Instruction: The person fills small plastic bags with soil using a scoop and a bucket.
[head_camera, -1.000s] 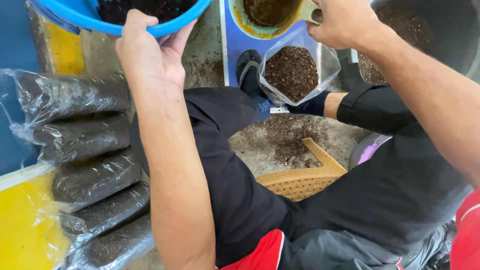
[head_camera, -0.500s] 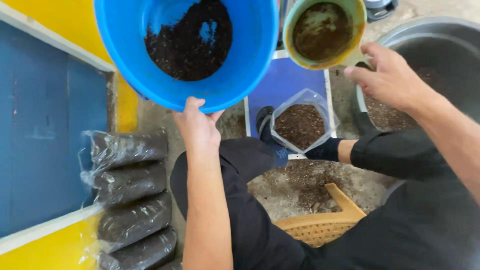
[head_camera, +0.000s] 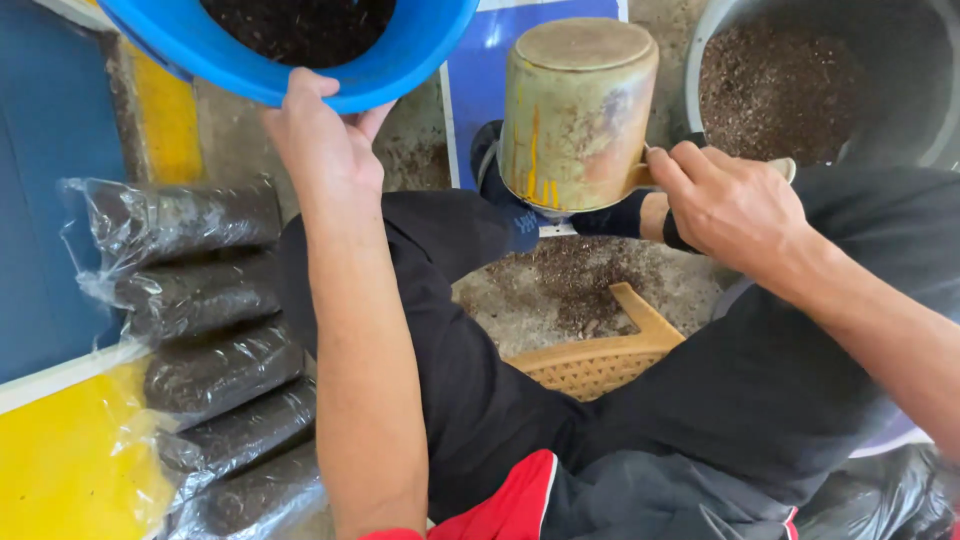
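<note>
**Cup tipped over, bucket held at the rim**

The cup (head_camera: 577, 112) — a worn, yellowish metal one with rust stains — hangs upside down at the far middle of the scene, its flat bottom facing up and its mouth pointing down. The right hand (head_camera: 735, 205) is wrapped tight around its handle, fingers curled closed, just to the right of the cup's body. Below the cup lies a dark-socked foot, and nearer than that a patch of spilled soil (head_camera: 570, 285) on the concrete floor.

The left hand (head_camera: 325, 150) reaches to the far left and grips the near rim of a blue bucket (head_camera: 290, 65) — thumb on one side, fingers over the edge. The bucket holds dark soil and is cut off by the top of the frame.

To the far right stands a grey tub (head_camera: 925, 90), also filled with brown soil; its rim is close to the right hand.

Along the left side lie five clear plastic bags (head_camera: 200, 300) packed with dark soil, side by side in a row running from far to near, resting partly on a blue and yellow board (head_camera: 50, 200).

The person sits with black trousers across the middle of the scene, on a woven tan stool (head_camera: 600, 360) whose edge shows between the legs.
</note>
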